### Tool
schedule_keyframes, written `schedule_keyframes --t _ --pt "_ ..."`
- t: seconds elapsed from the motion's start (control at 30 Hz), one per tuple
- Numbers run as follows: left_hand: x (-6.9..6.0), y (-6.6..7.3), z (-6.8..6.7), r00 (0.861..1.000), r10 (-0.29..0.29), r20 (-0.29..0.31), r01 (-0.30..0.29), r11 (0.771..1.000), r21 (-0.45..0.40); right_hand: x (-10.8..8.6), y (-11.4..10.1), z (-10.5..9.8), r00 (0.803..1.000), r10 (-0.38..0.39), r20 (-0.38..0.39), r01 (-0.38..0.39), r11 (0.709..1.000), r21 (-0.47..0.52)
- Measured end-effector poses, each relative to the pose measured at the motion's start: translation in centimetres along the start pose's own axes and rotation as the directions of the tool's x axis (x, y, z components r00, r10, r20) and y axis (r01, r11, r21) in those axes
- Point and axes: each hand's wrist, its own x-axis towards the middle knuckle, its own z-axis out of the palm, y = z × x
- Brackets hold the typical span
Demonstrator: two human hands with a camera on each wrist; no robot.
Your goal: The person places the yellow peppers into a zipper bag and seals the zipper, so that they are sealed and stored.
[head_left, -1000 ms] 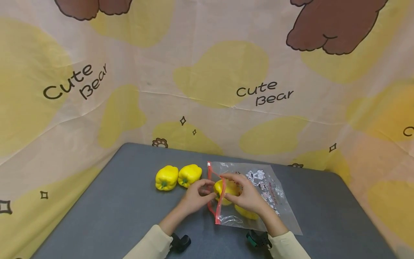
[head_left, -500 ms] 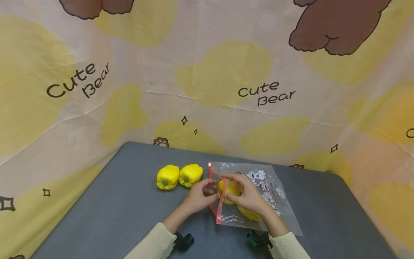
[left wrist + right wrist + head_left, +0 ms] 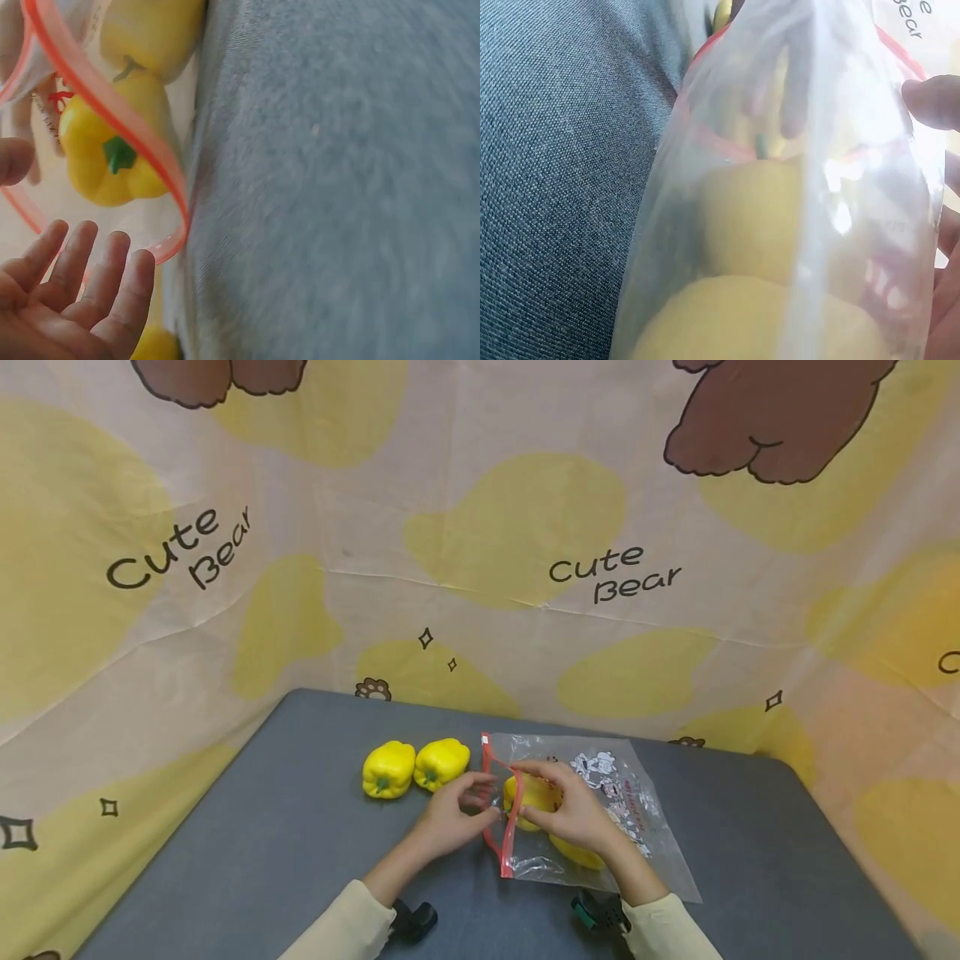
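Observation:
A clear bag [image 3: 652,827] with a red rim lies at the middle right of the table, its mouth to the left. Two yellow peppers are inside; the nearer one [image 3: 109,154] shows its green stem just within the mouth. My left hand [image 3: 450,818] is at the opening, fingers spread and loosely bent, holding nothing; in the left wrist view its palm [image 3: 82,307] faces up beside the rim. With curled fingers and thumb, my right hand [image 3: 573,810] grips the bag near the rim. Both peppers [image 3: 754,217] show through the plastic in the right wrist view.
Two more yellow peppers [image 3: 388,770] [image 3: 442,764] stand side by side left of the bag, close behind my left hand. The grey table [image 3: 262,827] ends at a patterned cloth [image 3: 480,527] along its back and sides.
The front pepper sits slightly farther inside the bag than a second ago. My left hand reached a little to the right, then drew back left. My right hand has stayed nearly in place.

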Motion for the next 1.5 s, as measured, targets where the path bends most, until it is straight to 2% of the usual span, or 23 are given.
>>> schedule_keyframes --t 0.1,0.43,0.67,0.87,0.97,1.13,1.3,1.5 --pt "-0.4 0.4 -0.6 1.0 0.001 -0.018 -0.001 1.0 0.015 0.0 0.1 0.0 1.0 -0.004 -0.008 0.004 1.0 -0.009" --pt "-1.7 1.5 -2.5 0.993 -0.043 -0.107 0.051 0.996 0.073 -0.1 0.2 0.2 1.0 0.016 -0.014 -0.016 1.0 -0.017" --pt "-2.5 2.4 -4.2 0.979 -0.053 -0.196 0.073 0.993 0.096 -0.1 0.1 0.2 0.999 0.03 -0.014 -0.03 0.999 -0.017" --pt "-2.9 3.0 -6.0 0.963 -0.012 -0.271 0.046 0.992 0.117 -0.1 0.2 0.2 1.0 0.015 -0.022 -0.016 0.999 -0.03" --pt "-3.0 2.9 -6.9 0.953 0.023 -0.304 0.026 0.988 0.154 -0.1 0.1 0.2 1.0 0.018 -0.023 -0.019 0.999 -0.026" --pt "-3.2 2.5 -8.2 0.936 0.043 -0.349 0.038 0.974 0.223 -0.1 0.0 0.2 0.999 0.031 -0.022 -0.031 0.999 -0.029" --pt "-3.3 2.0 -9.1 0.925 0.033 -0.379 0.074 0.962 0.264 -0.1 0.1 0.2 0.999 0.032 -0.02 -0.033 0.999 -0.029" --pt "-3.2 1.1 -9.9 0.915 -0.019 -0.404 0.158 0.936 0.314 -0.1 0.1 0.2 0.999 0.037 -0.021 -0.037 0.999 -0.022"
